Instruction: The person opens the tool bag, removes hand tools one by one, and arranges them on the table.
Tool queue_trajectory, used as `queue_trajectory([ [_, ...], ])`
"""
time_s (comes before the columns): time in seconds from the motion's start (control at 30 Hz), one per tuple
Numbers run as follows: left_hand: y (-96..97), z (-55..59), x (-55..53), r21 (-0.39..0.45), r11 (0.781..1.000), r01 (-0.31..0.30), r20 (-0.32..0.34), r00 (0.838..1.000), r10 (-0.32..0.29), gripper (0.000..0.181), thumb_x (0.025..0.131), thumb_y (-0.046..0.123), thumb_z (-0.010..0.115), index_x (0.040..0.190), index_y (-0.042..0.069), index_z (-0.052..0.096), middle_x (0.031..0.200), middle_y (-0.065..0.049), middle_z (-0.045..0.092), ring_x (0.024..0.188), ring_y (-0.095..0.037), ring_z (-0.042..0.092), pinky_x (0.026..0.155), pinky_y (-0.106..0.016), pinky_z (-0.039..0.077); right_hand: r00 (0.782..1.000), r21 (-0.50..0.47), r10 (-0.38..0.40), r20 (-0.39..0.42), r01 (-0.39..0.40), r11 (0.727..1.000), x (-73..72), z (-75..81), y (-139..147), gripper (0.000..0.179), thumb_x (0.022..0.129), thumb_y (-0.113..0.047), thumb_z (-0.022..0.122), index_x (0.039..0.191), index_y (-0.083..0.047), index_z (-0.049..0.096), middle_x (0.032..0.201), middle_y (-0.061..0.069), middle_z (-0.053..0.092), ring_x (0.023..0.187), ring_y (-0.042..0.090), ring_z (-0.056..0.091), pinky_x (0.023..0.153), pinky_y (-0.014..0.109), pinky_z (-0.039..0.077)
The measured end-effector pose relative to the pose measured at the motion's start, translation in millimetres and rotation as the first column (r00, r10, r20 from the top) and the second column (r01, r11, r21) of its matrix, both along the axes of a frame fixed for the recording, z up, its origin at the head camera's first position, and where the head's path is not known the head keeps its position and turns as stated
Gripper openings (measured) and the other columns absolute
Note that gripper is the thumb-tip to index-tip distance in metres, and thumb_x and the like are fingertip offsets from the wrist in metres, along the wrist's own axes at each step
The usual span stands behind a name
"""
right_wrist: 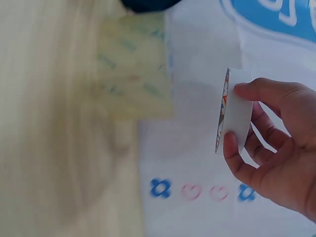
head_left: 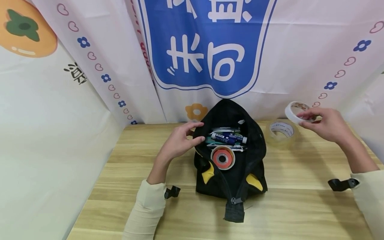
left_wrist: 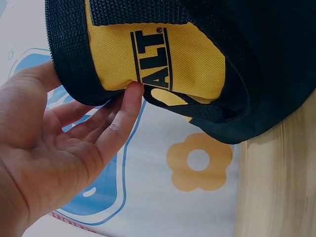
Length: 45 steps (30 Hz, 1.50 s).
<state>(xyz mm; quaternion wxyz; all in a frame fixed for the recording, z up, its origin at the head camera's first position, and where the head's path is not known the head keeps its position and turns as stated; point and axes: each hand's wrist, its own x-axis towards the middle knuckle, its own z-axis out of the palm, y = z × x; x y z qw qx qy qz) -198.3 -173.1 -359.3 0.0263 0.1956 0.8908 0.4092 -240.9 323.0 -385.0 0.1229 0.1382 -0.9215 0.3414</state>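
A black tool bag with yellow panels stands on the table, its zipped mouth spread wide. My left hand grips the left edge of that mouth; in the left wrist view a fingertip touches the yellow panel. Inside the bag lie a blue tube with pale ends, a silver utility knife and a red spool within a pale ring. Up in the air at the back right, my right hand pinches a roll of white tape between thumb and fingers.
A wide roll of clear tape rests on the wooden table, just right of the bag and below the white roll. Behind the table hangs a printed white cloth with a blue emblem. The bag's zip end sticks out toward the front.
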Motion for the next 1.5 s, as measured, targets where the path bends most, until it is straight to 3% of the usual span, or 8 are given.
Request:
queue_trajectory([
  [0.1,0.2,-1.0,-0.1,0.003,1.0,0.004,0.005,1.0,-0.004,0.051,0.101,0.023,0.076,0.149,0.013,0.064,0.152,-0.01,0.064,0.119,-0.033,0.068,0.107,-0.055,0.056,0.999,0.02,-0.036,0.027,0.035,0.999,-1.9,-11.6,12.1,0.025,0.093,-0.004,0.082,0.117,0.001,0.079,0.087,-0.026,0.062,0.077,-0.012,0.054,0.065,0.007,0.046],
  [0.2,0.5,-1.3,-0.1,0.002,1.0,0.005,0.007,1.0,-0.005,0.051,0.101,0.024,0.075,0.15,0.014,0.063,0.152,-0.01,0.063,0.119,-0.032,0.067,0.107,-0.053,0.056,0.996,0.047,-0.066,0.058,0.063,0.997,-3.5,-21.6,21.7,0.027,0.095,-0.009,0.081,0.12,0.001,0.078,0.087,-0.023,0.064,0.076,-0.011,0.053,0.063,0.011,0.045],
  [0.37,0.2,-1.4,-0.5,0.004,1.0,0.003,0.002,1.0,-0.003,0.051,0.101,0.023,0.075,0.15,0.013,0.063,0.152,-0.009,0.064,0.118,-0.031,0.067,0.108,-0.05,0.056,0.992,0.082,-0.087,0.094,0.079,0.993,-7.7,-34.5,32.8,0.029,0.097,-0.012,0.08,0.122,0.002,0.077,0.094,0.005,0.075,0.076,-0.011,0.05,0.06,0.02,0.044],
  [0.5,-0.3,-1.4,-0.9,0.0,1.0,0.001,0.001,1.0,-0.001,0.051,0.101,0.023,0.075,0.15,0.013,0.063,0.152,-0.01,0.063,0.118,-0.032,0.066,0.108,-0.053,0.056,0.99,0.106,-0.078,0.118,0.066,0.992,-11.8,-43.6,38.9,0.028,0.097,-0.009,0.078,0.121,0.005,0.076,0.104,0.025,0.075,0.076,-0.011,0.048,0.061,0.02,0.043],
  [0.9,2.1,0.8,1.2,0.012,1.0,-0.006,0.009,1.0,0.006,0.051,0.101,0.023,0.075,0.15,0.013,0.063,0.154,-0.011,0.062,0.119,-0.032,0.067,0.108,-0.054,0.056,0.963,0.181,-0.049,0.265,0.0,0.983,-14.3,-64.7,43.2,0.023,0.096,-0.01,0.077,0.117,0.0,0.077,0.099,0.014,0.076,0.077,0.001,0.056,0.068,0.022,0.046],
  [1.2,6.3,-0.9,-0.9,0.024,1.0,0.005,0.002,1.0,-0.005,0.05,0.102,0.024,0.074,0.149,0.012,0.064,0.154,-0.01,0.062,0.123,-0.031,0.066,0.11,-0.052,0.055,0.959,0.245,-0.015,0.283,-0.058,0.968,-12.5,-63.7,45.0,0.024,0.094,-0.007,0.078,0.117,0.0,0.077,0.102,0.015,0.076,0.085,0.009,0.06,0.073,0.022,0.048],
  [1.33,8.5,-0.7,-4.0,0.035,0.999,0.005,-0.009,1.0,-0.004,0.049,0.102,0.024,0.074,0.148,0.011,0.064,0.152,-0.011,0.064,0.117,-0.031,0.066,0.11,-0.053,0.055,0.957,0.268,-0.021,0.289,-0.06,0.961,-11.4,-54.3,41.1,0.029,0.095,-0.009,0.076,0.121,0.003,0.075,0.107,0.022,0.076,0.092,0.028,0.069,0.08,0.035,0.051],
  [1.5,6.8,-1.4,-3.7,0.052,0.998,-0.022,0.009,1.0,0.021,0.048,0.102,0.023,0.073,0.148,0.011,0.065,0.154,-0.01,0.062,0.125,-0.031,0.064,0.114,-0.051,0.052,0.967,0.257,-0.038,0.251,-0.029,0.966,-7.9,-35.6,25.8,0.037,0.096,-0.011,0.076,0.127,0.009,0.07,0.115,0.032,0.072,0.105,0.047,0.067,0.087,0.053,0.051],
])
